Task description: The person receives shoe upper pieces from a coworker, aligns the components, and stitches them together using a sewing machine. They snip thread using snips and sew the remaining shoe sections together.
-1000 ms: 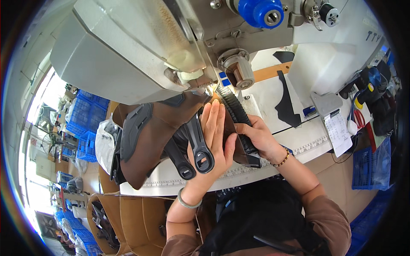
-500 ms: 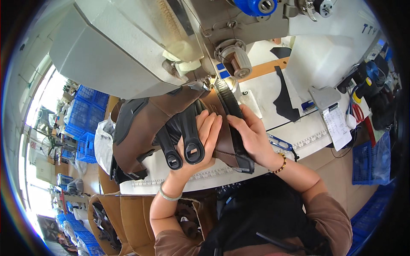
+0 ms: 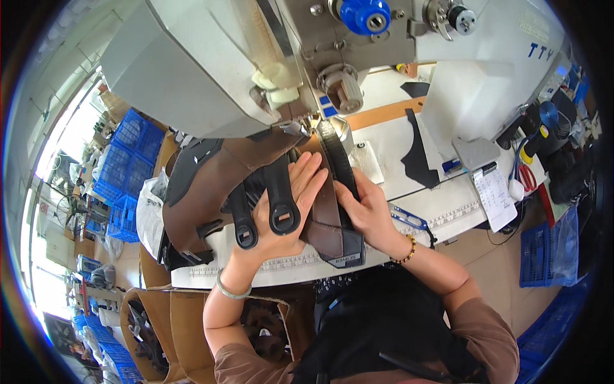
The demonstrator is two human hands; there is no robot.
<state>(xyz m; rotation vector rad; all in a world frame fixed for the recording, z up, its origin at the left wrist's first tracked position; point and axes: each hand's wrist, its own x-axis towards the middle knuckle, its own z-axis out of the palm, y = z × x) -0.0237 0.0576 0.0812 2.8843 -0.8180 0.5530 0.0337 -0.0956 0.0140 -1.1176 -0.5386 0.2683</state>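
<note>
A stitched brown leather piece with black panels (image 3: 208, 182) lies under the needle area of a sewing machine (image 3: 185, 70). Two black straps with slotted, rounded ends (image 3: 280, 192) hang from it toward me. Behind these straps, my left hand (image 3: 307, 185) is flat, fingers stretched out, pressing on the brown leather. My right hand (image 3: 372, 214) pinches the right-hand edge of the piece, thumb on the brown side, beside a dark ribbed strip (image 3: 339, 160). Some of its fingertips are hidden behind that edge.
A ruler strip (image 3: 448, 217) runs along the table's front edge. To the right lie a blue tool (image 3: 408, 217), a black cut piece (image 3: 419, 153), a clipboard with paper (image 3: 495, 198) and red-handled scissors (image 3: 527, 178). Cardboard boxes (image 3: 185, 326) stand below left.
The view has shifted slightly. The near end of the leather piece has turned to show more brown face. My left fingers have slid a little toward the needle, and my right hand keeps its pinch.
</note>
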